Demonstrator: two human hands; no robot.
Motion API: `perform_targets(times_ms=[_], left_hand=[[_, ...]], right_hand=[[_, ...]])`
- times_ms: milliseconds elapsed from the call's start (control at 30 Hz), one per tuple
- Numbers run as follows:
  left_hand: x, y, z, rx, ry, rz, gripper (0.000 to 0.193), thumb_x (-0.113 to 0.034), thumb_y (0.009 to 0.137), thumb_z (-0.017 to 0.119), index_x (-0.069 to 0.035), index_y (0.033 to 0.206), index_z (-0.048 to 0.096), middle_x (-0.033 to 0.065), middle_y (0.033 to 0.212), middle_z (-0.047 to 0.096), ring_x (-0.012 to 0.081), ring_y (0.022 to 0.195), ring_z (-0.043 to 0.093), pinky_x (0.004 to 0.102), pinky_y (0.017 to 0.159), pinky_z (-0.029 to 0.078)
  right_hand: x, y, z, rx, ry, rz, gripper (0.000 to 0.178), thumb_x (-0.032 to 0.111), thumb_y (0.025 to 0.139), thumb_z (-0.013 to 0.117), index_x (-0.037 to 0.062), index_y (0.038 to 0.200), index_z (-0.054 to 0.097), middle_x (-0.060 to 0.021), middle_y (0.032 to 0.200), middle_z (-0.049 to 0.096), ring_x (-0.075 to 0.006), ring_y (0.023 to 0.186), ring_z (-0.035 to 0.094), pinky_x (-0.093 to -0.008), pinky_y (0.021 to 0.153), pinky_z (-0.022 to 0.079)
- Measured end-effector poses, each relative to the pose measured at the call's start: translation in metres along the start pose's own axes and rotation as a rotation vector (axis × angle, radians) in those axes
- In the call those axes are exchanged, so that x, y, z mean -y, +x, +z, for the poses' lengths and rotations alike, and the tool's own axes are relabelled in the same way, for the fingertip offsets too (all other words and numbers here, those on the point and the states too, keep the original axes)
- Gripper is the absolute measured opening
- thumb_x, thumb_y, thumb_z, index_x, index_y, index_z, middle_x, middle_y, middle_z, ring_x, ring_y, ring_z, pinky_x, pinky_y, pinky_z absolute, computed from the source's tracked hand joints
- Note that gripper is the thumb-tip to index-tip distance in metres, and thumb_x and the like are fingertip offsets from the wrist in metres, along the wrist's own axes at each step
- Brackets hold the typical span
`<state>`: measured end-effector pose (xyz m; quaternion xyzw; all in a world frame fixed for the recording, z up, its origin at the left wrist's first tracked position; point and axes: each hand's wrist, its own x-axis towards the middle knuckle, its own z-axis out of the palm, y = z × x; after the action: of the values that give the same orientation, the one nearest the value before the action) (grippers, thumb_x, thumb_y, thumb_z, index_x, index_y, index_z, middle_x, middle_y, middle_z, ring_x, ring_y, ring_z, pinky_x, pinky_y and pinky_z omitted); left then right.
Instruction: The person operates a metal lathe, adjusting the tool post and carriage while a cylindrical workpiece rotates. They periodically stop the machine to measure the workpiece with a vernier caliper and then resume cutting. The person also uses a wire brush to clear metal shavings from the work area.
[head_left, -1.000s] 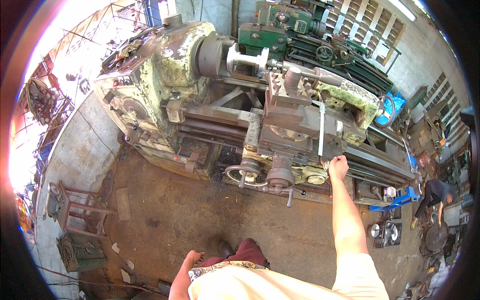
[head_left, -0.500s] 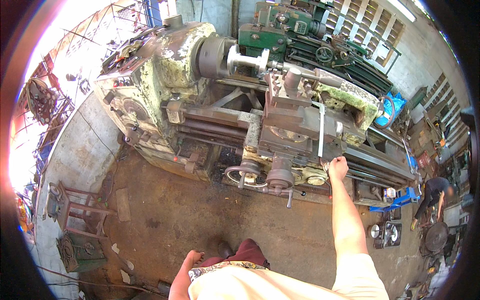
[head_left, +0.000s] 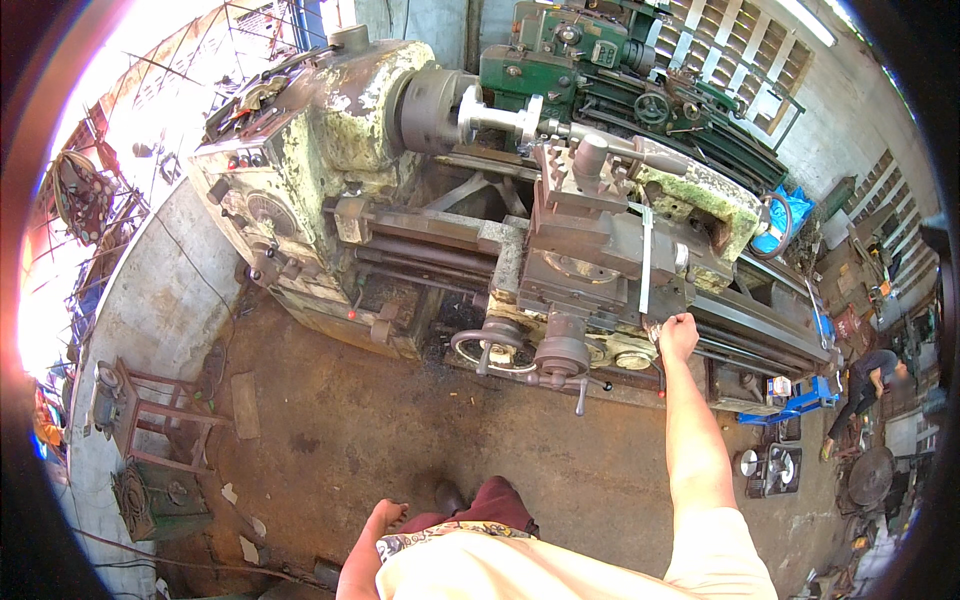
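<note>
The lathe headstock (head_left: 370,120) shows pale yellow-green paint, mottled with white and grey-brown patches, against a dark grey chuck (head_left: 425,112), a bright silver workpiece (head_left: 508,120) and a brownish-grey carriage (head_left: 568,237). The tailstock (head_left: 705,208) is blotched yellow-green, the narrow strip (head_left: 646,258) whitish, the lever knob (head_left: 352,314) red. Also noted: green machine behind (head_left: 525,76), bright blue bag (head_left: 785,220), dark-stained brown floor (head_left: 350,430), pale cream shirt (head_left: 560,570), maroon trousers (head_left: 507,503).

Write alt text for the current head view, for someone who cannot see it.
A person's right hand is closed at the front of the carriage on a worn lathe; the left hand hangs beside dark red trousers. Behind stands a green machine.
</note>
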<state>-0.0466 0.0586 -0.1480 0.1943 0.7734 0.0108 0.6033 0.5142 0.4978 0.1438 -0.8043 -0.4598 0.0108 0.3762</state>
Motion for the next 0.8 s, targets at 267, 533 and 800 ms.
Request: perform_targets(times_ms=[267, 533, 800], left_hand=[[0.0048, 0.0056, -0.0002, 0.011, 0.006, -0.036, 0.036, -0.035, 0.092, 0.064, -0.001, 0.102, 0.072, 0.0098, 0.095, 0.074, 0.0223, 0.083, 0.069, 0.0392, 0.072, 0.053], [0.0073, 0.0067, -0.0018, 0.017, 0.014, 0.012, 0.041, -0.039, 0.094, 0.062, 0.0, 0.099, 0.072, 0.0113, 0.095, 0.073, 0.0243, 0.079, 0.068, 0.0382, 0.066, 0.056], [0.0032, -0.0016, -0.0011, -0.01, 0.001, -0.01, 0.033, -0.035, 0.091, 0.066, -0.003, 0.092, 0.072, 0.0064, 0.084, 0.073, 0.0189, 0.071, 0.065, 0.0364, 0.063, 0.05]], right_hand=[[0.0007, -0.0008, -0.0002, -0.002, 0.008, 0.003, 0.015, 0.017, 0.085, 0.062, 0.0024, 0.09, 0.063, -0.024, 0.088, 0.068, -0.0433, 0.088, 0.065, -0.0502, 0.078, 0.05], [0.0034, -0.0025, -0.0037, -0.006, 0.004, -0.005, 0.015, 0.016, 0.084, 0.061, 0.0022, 0.089, 0.063, -0.0245, 0.088, 0.068, -0.0442, 0.088, 0.065, -0.0502, 0.078, 0.05], [0.0024, -0.0018, -0.0022, -0.007, -0.002, 0.0, 0.017, 0.018, 0.086, 0.062, 0.0016, 0.091, 0.063, -0.0244, 0.087, 0.068, -0.0437, 0.087, 0.065, -0.0499, 0.078, 0.05]])
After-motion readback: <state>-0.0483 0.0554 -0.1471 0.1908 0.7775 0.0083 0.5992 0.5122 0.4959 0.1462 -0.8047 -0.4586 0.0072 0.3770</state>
